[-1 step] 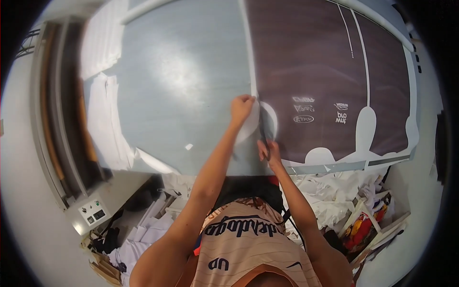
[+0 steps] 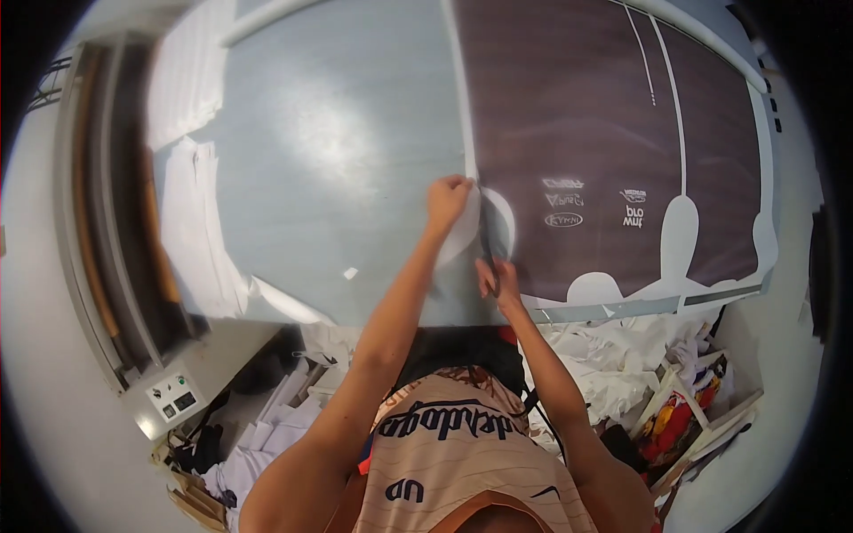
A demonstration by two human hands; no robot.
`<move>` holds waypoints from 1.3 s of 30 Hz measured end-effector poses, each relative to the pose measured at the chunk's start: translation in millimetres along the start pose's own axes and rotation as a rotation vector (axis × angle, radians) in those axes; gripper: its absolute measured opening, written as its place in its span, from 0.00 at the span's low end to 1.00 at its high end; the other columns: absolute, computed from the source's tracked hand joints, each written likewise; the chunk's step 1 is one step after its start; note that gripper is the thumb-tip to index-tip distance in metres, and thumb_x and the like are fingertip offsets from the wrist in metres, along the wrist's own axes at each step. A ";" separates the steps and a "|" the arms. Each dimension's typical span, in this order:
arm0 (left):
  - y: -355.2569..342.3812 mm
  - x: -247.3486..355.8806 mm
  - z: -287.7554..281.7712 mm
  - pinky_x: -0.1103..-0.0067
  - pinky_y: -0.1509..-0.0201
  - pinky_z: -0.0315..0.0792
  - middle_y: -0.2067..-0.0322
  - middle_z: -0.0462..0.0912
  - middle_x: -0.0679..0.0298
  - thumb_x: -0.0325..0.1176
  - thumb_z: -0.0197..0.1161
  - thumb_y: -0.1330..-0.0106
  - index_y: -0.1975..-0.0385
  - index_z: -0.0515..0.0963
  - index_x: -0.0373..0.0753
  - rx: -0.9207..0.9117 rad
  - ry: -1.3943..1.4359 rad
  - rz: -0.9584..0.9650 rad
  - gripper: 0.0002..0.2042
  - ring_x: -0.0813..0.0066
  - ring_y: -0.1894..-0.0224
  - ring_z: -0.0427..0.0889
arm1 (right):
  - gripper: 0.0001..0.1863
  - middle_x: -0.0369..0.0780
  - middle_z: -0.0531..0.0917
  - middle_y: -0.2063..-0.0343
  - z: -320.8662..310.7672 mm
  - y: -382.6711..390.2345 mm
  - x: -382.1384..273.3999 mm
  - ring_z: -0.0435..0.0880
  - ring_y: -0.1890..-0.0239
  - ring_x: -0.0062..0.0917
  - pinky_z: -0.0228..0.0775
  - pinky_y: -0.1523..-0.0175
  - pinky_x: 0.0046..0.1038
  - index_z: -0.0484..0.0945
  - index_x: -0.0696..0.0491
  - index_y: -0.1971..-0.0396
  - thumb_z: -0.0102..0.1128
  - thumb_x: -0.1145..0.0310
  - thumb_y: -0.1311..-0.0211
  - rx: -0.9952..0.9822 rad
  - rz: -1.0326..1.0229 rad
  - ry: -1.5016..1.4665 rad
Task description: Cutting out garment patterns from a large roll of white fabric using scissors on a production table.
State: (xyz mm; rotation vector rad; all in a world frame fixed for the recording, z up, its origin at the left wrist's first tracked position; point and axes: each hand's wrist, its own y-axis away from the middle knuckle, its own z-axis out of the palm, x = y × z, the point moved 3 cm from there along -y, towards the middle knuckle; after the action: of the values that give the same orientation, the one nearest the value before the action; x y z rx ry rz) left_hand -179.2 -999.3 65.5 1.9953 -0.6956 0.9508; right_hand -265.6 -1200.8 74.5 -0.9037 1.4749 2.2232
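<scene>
A large printed sheet lies on the pale blue-grey table [image 2: 311,222], its dark purple-brown half [image 2: 586,133] on the right with white shapes. My left hand [image 2: 449,200] is closed, pinching the edge of a pale strip of sheet [image 2: 462,115] along the dark half's left side. Just below and right of it, my right hand [image 2: 498,284] grips dark scissors [image 2: 490,240], their blades pointing away from me beside a curved white shape [image 2: 505,218] at the seam. The blade tips are too indistinct to tell whether they are apart.
White sheets [image 2: 191,226] are piled along the table's left side. A long machine with a control panel [image 2: 173,398] stands at left. Crumpled white offcuts [image 2: 586,355] and a bin with colourful scraps [image 2: 684,404] sit below the near edge. A white roll [image 2: 275,18] runs along the far edge.
</scene>
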 end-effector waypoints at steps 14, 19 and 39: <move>-2.4 -2.0 -4.9 0.79 0.73 0.62 0.83 0.75 0.72 0.38 0.66 0.34 0.72 0.84 0.33 -0.145 0.071 -0.090 0.13 0.84 0.77 0.68 | 0.25 0.29 0.70 0.89 12.3 -17.8 -23.6 0.68 0.90 0.14 0.61 0.84 0.21 0.71 0.52 0.83 0.78 0.52 0.44 0.171 -0.042 0.155; -10.2 -15.2 -10.2 0.74 0.72 0.68 0.84 0.79 0.64 0.39 0.65 0.35 0.72 0.84 0.33 -0.195 0.131 -0.157 0.13 0.78 0.79 0.75 | 0.24 0.30 0.71 0.88 25.6 -46.1 -53.0 0.69 0.89 0.14 0.59 0.84 0.21 0.73 0.53 0.81 0.77 0.53 0.43 0.158 -0.052 0.127; -19.8 -32.5 -7.2 0.80 0.73 0.67 0.82 0.77 0.69 0.37 0.62 0.29 0.75 0.82 0.32 -0.183 0.037 -0.002 0.15 0.82 0.78 0.73 | 0.28 0.31 0.70 0.91 62.3 -169.7 -167.7 0.69 0.89 0.15 0.60 0.83 0.23 0.67 0.50 0.88 0.78 0.52 0.44 0.154 -0.193 0.079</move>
State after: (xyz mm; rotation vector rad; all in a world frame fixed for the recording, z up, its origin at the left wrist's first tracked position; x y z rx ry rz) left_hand -185.7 -978.5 33.5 1.8139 -0.7332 0.8883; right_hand -62.3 -1061.4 82.6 -1.0462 1.5009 1.9287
